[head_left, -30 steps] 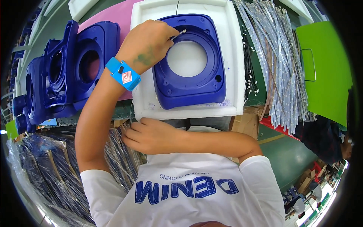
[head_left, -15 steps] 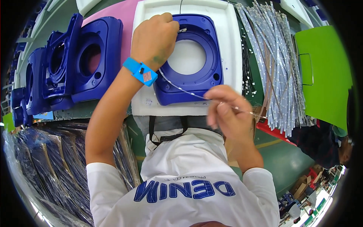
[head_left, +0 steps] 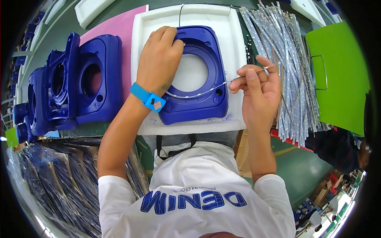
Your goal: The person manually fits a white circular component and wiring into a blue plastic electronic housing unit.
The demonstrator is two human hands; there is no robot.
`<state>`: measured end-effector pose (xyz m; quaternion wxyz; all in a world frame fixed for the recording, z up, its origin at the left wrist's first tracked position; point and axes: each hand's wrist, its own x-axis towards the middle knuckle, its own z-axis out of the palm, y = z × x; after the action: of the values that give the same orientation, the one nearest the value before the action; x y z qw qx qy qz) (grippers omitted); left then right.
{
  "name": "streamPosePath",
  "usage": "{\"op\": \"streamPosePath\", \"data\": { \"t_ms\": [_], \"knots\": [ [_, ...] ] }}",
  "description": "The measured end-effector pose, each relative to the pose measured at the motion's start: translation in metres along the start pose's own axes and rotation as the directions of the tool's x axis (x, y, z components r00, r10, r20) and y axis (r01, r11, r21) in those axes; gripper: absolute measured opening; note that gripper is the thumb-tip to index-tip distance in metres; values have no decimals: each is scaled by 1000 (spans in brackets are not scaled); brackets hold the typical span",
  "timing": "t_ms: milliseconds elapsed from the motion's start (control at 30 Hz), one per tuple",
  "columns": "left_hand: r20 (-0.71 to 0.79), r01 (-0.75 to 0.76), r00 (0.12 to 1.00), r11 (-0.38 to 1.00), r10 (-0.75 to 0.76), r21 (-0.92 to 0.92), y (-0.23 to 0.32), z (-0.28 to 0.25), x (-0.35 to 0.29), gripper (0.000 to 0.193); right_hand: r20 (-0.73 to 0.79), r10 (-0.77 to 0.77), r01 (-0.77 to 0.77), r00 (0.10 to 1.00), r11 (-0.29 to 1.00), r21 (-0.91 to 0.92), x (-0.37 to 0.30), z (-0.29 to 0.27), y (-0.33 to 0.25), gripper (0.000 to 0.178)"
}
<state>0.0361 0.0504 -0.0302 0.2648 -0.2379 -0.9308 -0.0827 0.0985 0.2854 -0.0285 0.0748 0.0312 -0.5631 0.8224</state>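
Observation:
A blue plastic housing (head_left: 194, 113) with a large round opening lies on a white foam tray (head_left: 238, 115). My left hand (head_left: 160, 59), with a blue band at the wrist, is closed over the housing's upper left side. Its fingertips press a thin LED strip (head_left: 194, 95) at the ring; a small silvery bit shows beside them. From under that hand the strip bows across the lower part of the ring and off the housing's right side. My right hand (head_left: 260, 93), palm up, pinches the strip's free length between thumb and fingers.
Blue housings (head_left: 107, 75) stand at left on a pink sheet (head_left: 126, 47). Many LED strips (head_left: 291, 79) are heaped at right, next to a green panel (head_left: 337, 79). Plastic-wrapped bundles (head_left: 67, 178) lie at lower left. A thin cable (head_left: 180, 16) runs behind the housing.
My right hand has moved up and to the right with the strip, which now curves across the ring's lower part. My left hand still presses at the housing's upper left.

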Motion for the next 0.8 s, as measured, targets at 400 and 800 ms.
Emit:
{"op": "streamPosePath", "data": {
  "t_ms": [400,800],
  "knots": [
    [40,371,911,774,-410,-513,-20,7,-6,31,-35,136,-136,990,991,-5,4,-1,14,45],
    [132,399,916,820,-380,-410,-16,12,10,40,31,185,-180,982,977,-112,24,-1,8,56]
  ]
}}
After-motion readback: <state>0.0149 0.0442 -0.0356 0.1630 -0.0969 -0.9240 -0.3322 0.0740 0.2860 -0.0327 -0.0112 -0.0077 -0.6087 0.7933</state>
